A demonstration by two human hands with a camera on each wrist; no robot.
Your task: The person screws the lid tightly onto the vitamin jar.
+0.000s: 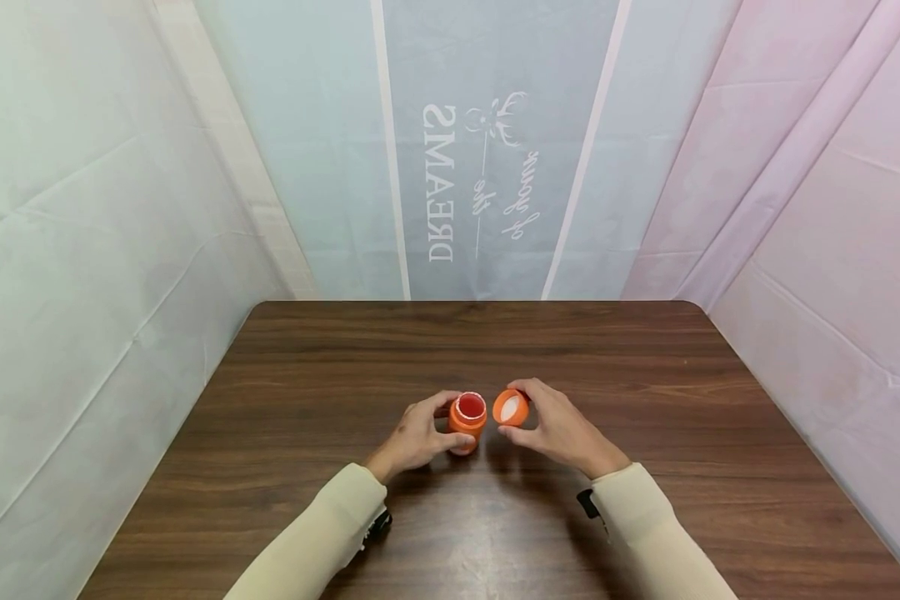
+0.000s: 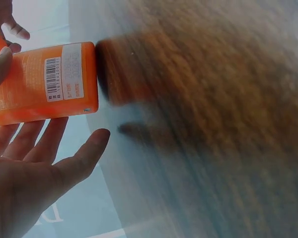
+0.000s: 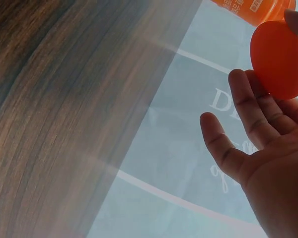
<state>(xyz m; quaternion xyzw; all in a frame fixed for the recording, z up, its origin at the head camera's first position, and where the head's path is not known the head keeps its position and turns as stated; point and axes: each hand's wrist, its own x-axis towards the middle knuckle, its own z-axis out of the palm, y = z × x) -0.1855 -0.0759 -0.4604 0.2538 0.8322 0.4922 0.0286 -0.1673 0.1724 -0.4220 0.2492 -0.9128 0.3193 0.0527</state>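
Observation:
An orange bottle [image 1: 465, 433] stands upright on the table, its mouth uncovered and its inside looking red. My left hand [image 1: 420, 432] holds it round the sides between thumb and fingers. The left wrist view shows a white label with a barcode [image 2: 53, 79] low on the bottle. Just to the right, my right hand [image 1: 558, 423] pinches an orange cap [image 1: 512, 407] by its edge. In the head view the cap's pale inside is tilted toward the camera, beside the bottle's mouth and apart from it. The right wrist view shows the cap's smooth outer face [image 3: 278, 59].
The dark wood-grain table [image 1: 330, 358] has rounded far corners. A grey-blue cloth [image 1: 495, 50] with white lettering hangs behind it, and pale cloth walls [image 1: 82, 208] flank both sides. Dark bands [image 1: 378, 525] sit at both cream sleeves.

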